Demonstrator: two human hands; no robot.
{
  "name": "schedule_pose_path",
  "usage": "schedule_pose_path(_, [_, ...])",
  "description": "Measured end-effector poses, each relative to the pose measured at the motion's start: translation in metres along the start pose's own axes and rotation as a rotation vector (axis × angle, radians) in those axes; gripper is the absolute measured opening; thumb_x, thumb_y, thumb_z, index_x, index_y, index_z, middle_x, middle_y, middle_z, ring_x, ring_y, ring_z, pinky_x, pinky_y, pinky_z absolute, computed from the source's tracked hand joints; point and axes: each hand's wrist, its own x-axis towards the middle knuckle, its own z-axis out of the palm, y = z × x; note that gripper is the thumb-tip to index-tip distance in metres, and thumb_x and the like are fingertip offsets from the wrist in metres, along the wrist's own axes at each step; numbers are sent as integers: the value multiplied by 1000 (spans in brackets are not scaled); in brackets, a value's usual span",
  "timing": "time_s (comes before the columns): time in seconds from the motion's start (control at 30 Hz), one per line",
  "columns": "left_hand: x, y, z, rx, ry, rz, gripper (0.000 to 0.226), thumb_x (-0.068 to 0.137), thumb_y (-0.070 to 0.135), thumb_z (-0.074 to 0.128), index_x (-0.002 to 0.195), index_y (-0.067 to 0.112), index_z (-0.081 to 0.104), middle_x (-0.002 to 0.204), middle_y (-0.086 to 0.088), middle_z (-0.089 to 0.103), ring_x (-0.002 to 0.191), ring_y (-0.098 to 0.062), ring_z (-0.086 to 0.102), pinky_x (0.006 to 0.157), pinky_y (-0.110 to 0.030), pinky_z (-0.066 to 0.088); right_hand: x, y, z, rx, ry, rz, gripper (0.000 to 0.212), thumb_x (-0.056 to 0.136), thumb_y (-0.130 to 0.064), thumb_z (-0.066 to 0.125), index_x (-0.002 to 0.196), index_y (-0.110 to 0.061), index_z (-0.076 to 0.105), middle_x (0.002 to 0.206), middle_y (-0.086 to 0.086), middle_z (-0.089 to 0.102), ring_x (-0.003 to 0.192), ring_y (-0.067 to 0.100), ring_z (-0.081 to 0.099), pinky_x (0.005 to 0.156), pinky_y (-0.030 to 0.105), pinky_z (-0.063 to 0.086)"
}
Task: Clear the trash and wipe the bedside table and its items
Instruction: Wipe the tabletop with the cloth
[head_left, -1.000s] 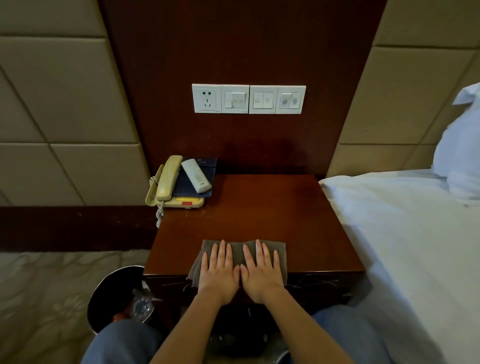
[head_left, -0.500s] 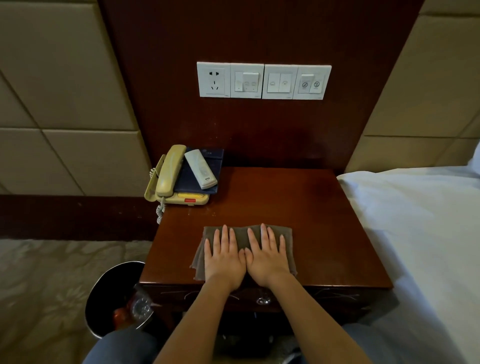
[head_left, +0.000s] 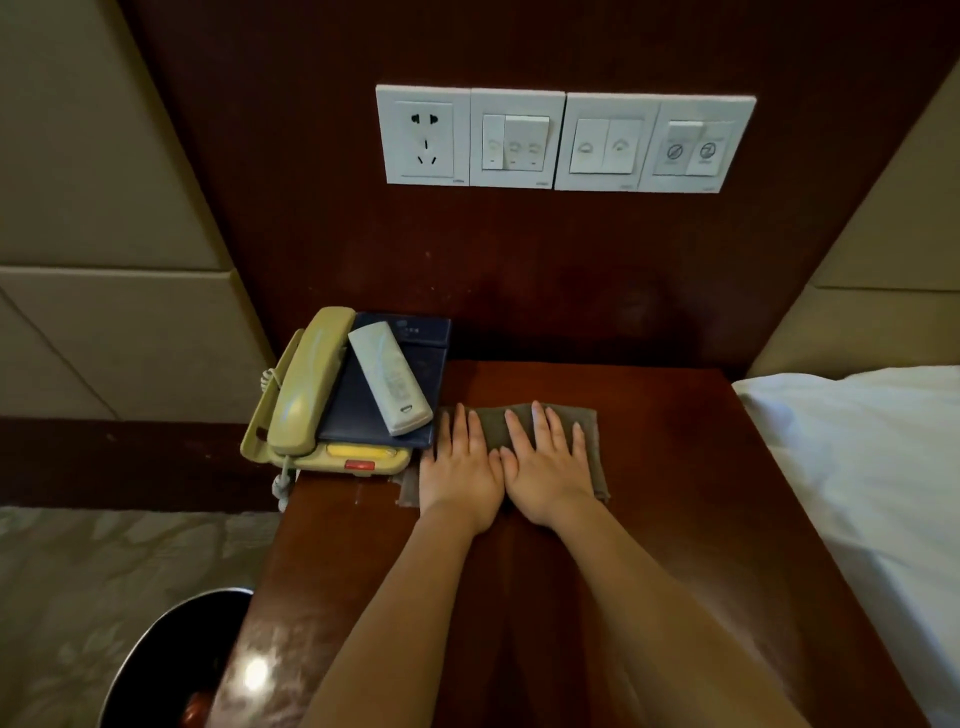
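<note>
Left hand (head_left: 460, 475) and right hand (head_left: 553, 467), fingers straight, press cloth (head_left: 493, 431) beside telephone (head_left: 298, 384); tabletop (head_left: 675, 467) stretches right.

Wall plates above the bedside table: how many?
4, in one row on the wood panel: socket plate leftmost, then left switch plate, middle switch plate, right switch plate. None appears hidden.

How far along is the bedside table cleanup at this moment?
Done, apparently: something reddish lies in the bin. In hand: the left hand and right hand press flat on the grey cloth on the tabletop, beside the phone. Possibly left: the phone, remote and dark folder stacked at the back left; whether those were wiped cannot be told.
</note>
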Motion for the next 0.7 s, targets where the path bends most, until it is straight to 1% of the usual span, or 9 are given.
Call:
schedule_pose_path(0.1, [40,3,-6,-27,-33,-8,59,103,35,12,151,8,-8,159,-7,-14,146,-23,-13,118,-40,2,38,6,-8,3,-1,12,55,102,-45,10,153,-29,-3,160,6,-15,147,21,-14,118,48,-11])
schedule_pose_path(0.23, [80,8,-9,-55,-44,-19,59,103,35,14,151,9,-7,160,-5,-14,146,-22,-13,117,-40,-1,75,12,-15,-2,4,15,54,103,-44,9,153,-29,-3,160,5,-15,147,20,-14,118,47,-11])
schedule_pose_path(0.33, [101,9,-9,-75,-42,-29,59,103,34,15,151,9,-6,160,-4,-13,146,-21,-13,117,-40,0,96,16,-19,-10,10,11,54,103,-43,8,153,-29,-2,161,5,-11,148,20,-12,118,47,-11])
schedule_pose_path(0.5, [112,11,-11,-100,-51,-48,58,103,33,16,152,10,-5,160,-4,-11,146,-21,-13,117,-39,3,109,19,-20,-22,21,8,54,103,-43,9,154,-29,2,162,4,-1,148,21,-6,118,46,-9])
schedule_pose_path(0.7, [102,12,-10,-80,-41,-47,59,102,35,16,152,9,-6,160,-7,-13,146,-23,-14,117,-40,-2,95,18,-20,-14,12,5,53,103,-42,7,153,-28,-2,161,5,-9,148,20,-11,118,46,-10])
